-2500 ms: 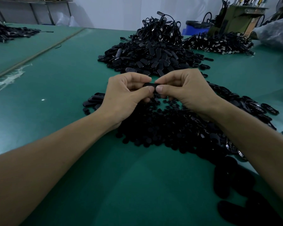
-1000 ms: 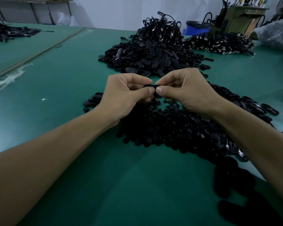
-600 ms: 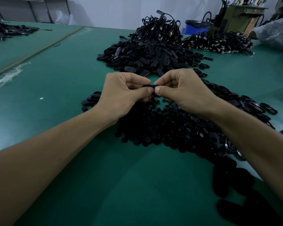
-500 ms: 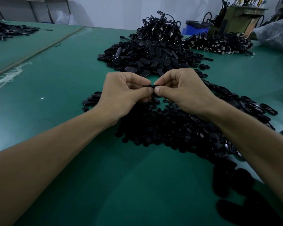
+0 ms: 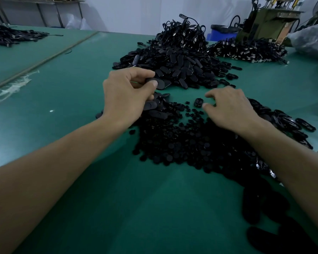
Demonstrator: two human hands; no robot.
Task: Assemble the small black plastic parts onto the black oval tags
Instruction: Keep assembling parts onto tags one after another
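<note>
Many loose pieces are left: a heap of small black parts (image 5: 182,143) lies on the green table (image 5: 81,88) under your wrists, and a bigger pile of oval tags (image 5: 174,70) sits beyond. Your left hand (image 5: 127,94) pinches one oval tag (image 5: 156,83) between thumb and fingers, near the far pile. Your right hand (image 5: 228,107) hovers loosely curled, holding nothing, just beside a small part (image 5: 198,103). Most of the work looks undone. No readable writing or brand shows.

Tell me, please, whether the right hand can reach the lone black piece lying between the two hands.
Probably yes: the right hand is open right beside the lone black piece, and nothing lies between them.
</note>
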